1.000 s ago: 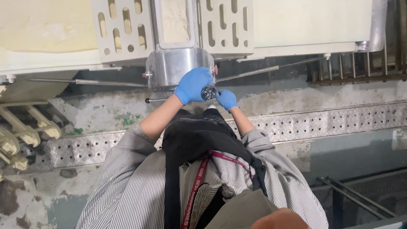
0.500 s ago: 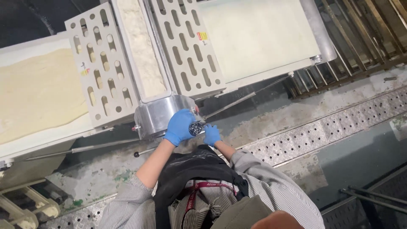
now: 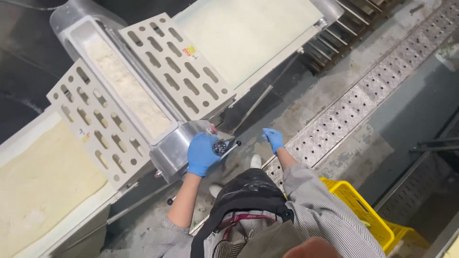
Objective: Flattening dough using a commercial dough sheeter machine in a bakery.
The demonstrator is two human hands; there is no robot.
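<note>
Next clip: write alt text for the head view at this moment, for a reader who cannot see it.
Seen from above, a person's blue-gloved left hand grips a dark round knob on the metal end housing of a dough sheeter, while the gloved right hand hangs open and free beside it. Pale dough lies on the belt at left; a yellow crate sits on the floor at right.

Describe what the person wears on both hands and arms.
Both the left hand and the right hand wear thin blue disposable gloves. The sleeves are grey-and-white pinstriped cloth, pushed up so the forearms are bare. No markings, watch or cables show.
</note>
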